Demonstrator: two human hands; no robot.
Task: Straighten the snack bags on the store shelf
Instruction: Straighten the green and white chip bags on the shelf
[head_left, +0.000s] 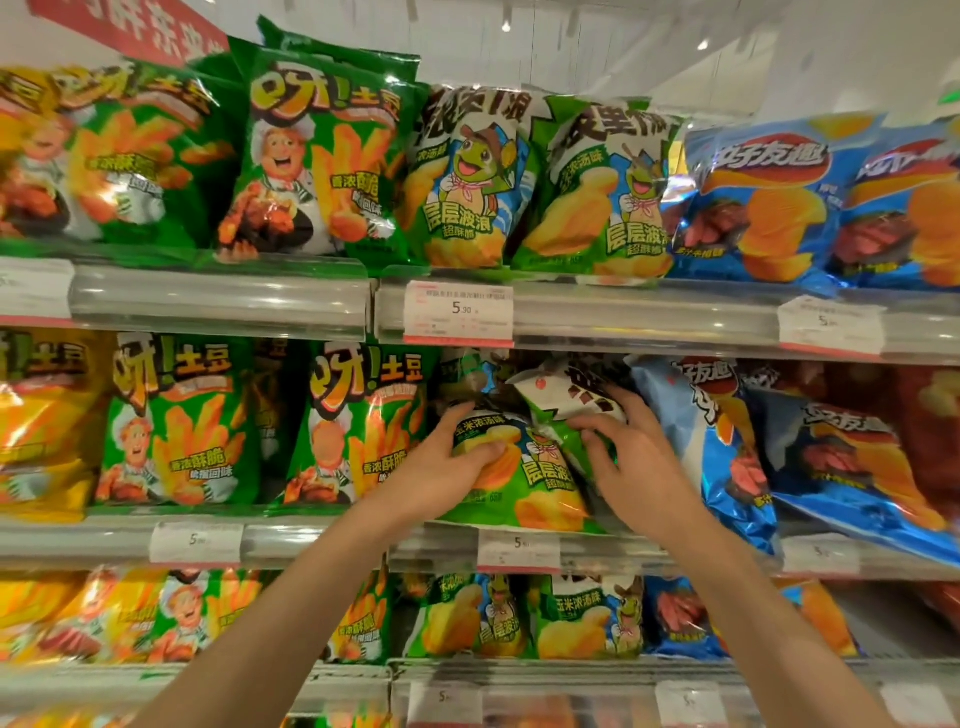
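- Left hand (457, 457) grips the green bag (524, 483); right hand (628, 457) clutches, seemingly, the crumpled bag (566, 400) behind.
- Tugging could topple the leaning blue bag (696, 441) on the right.

White ceiling (675, 47) (small spot lights (702, 45)).

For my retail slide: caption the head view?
Both hands, left hand and right hand, grip a slumped green turtle-print crisp bag on the middle shelf.
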